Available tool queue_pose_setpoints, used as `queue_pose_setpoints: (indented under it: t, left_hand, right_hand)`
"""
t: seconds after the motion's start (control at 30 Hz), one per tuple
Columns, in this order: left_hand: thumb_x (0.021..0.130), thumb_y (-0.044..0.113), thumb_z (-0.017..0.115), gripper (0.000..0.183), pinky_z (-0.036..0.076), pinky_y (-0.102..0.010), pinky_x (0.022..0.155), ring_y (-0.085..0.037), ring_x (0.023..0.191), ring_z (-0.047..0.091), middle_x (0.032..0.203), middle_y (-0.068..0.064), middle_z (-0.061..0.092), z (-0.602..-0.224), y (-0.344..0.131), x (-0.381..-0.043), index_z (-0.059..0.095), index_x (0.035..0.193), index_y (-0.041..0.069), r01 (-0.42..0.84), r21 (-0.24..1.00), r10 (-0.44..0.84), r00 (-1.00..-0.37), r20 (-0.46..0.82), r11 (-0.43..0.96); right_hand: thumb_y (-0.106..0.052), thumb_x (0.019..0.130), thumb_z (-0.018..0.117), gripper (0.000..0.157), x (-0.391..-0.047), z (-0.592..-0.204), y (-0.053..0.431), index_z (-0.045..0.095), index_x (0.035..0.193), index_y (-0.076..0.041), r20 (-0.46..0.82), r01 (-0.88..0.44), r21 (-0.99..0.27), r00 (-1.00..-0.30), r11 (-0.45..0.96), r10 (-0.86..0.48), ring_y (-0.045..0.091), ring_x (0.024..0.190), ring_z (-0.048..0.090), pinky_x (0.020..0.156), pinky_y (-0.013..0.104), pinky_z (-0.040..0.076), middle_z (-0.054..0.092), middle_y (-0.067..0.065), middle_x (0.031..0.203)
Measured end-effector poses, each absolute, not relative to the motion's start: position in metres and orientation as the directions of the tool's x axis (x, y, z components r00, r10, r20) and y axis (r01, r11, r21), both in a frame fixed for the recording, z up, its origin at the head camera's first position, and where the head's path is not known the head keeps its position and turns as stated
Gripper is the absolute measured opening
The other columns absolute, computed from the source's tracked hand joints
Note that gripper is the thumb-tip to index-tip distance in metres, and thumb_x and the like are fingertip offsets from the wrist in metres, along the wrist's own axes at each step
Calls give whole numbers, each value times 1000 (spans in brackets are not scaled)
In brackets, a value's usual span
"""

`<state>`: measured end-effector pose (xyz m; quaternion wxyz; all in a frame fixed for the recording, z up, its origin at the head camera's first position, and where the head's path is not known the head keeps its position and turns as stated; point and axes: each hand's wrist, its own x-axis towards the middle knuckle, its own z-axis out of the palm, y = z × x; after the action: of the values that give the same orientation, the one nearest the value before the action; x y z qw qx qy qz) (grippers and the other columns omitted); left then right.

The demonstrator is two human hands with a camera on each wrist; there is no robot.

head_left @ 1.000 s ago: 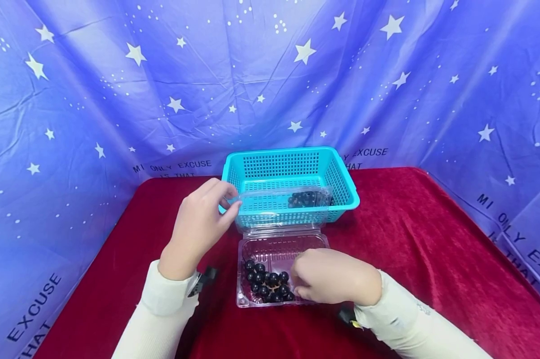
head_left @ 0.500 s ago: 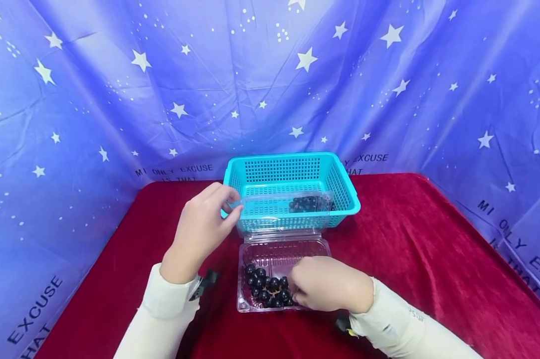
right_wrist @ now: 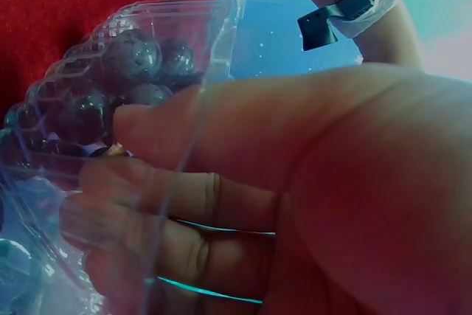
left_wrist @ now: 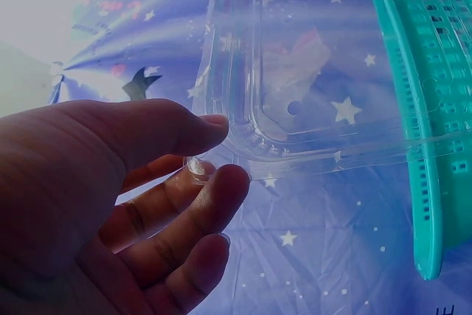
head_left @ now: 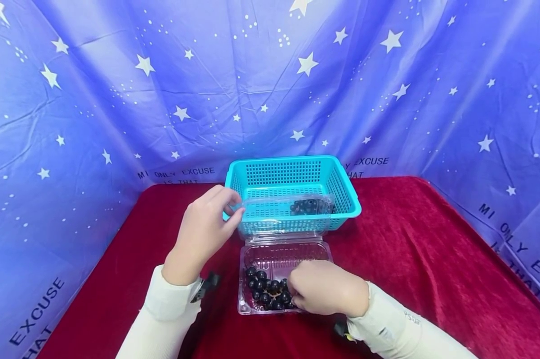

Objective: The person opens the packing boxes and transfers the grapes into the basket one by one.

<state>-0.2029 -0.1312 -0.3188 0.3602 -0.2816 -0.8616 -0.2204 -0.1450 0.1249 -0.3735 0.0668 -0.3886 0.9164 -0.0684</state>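
A hinged clear plastic fruit box (head_left: 274, 253) lies on the table with its lid (left_wrist: 254, 134) raised at the back. My left hand (head_left: 202, 227) pinches the lid's left corner between thumb and fingertips. Inside the box, toward the front left, lies a bunch of dark grapes (head_left: 270, 289) with a brownish stem. My right hand (head_left: 328, 288) reaches in over the right side of the box and pinches the bunch at its right end. In the right wrist view, thumb and forefinger close around the stem (right_wrist: 116, 150), seen partly through the plastic wall.
Right behind the box stands a turquoise slotted basket (head_left: 283, 164), overlapped by the raised lid. More dark grapes (head_left: 306, 207) sit in its right part, seen through the lid. A red velvety cloth (head_left: 413, 259) covers the table, and a blue star-patterned curtain (head_left: 270, 75) surrounds it.
My right hand has shifted slightly left, onto the right end of the grapes. The left hand keeps its hold on the lid. The whole head view has slid down a little.
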Motion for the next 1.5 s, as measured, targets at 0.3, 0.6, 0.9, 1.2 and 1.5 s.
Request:
queue_pose_setpoints:
  t: [0.3, 0.6, 0.9, 1.2, 1.5]
  left_hand:
    - [87, 12, 81, 14, 55, -29, 59, -13, 71, 68, 88, -3, 67, -319, -131, -202, 71, 95, 10, 638, 180, 326, -591, 738, 749]
    - [86, 12, 82, 14, 55, -29, 59, -13, 71, 67, 88, -3, 67, -319, -130, -202, 71, 95, 10, 639, 177, 326, -587, 741, 749]
    - [86, 12, 82, 14, 54, -28, 59, -13, 71, 67, 87, -2, 67, -318, -130, -202, 71, 95, 10, 635, 174, 327, -590, 738, 753]
    - [86, 12, 82, 15, 54, -29, 59, -13, 70, 67, 87, -2, 67, -319, -130, -202, 71, 95, 10, 635, 173, 327, -589, 739, 753]
    - [86, 12, 82, 14, 54, -29, 58, -13, 70, 67, 86, -2, 66, -320, -130, -203, 71, 95, 10, 640, 174, 328, -585, 742, 748]
  right_hand:
    - [-20, 83, 78, 34, -147, -379, 124, 56, 58, -26, -68, -697, -168, -697, 697, -714, 6, 51, 42, 52, 24, 41, 46, -16, 54]
    - [-23, 84, 81, 36, -149, -383, 123, 57, 58, -26, -57, -707, -167, -689, 687, -723, 5, 49, 41, 50, 23, 41, 45, -17, 51]
    - [-24, 84, 83, 42, -153, -384, 123, 54, 54, -29, 17, -722, -172, -682, 670, -731, 1, 48, 35, 48, 21, 39, 40, -21, 47]
    - [-20, 80, 86, 37, -155, -384, 122, 59, 55, -28, 66, -719, -162, -691, 676, -720, 0, 50, 37, 51, 22, 41, 45, -21, 49]
    - [-11, 79, 82, 31, -157, -386, 122, 63, 59, -26, 114, -708, -152, -706, 690, -699, 1, 51, 39, 50, 21, 42, 51, -19, 53]
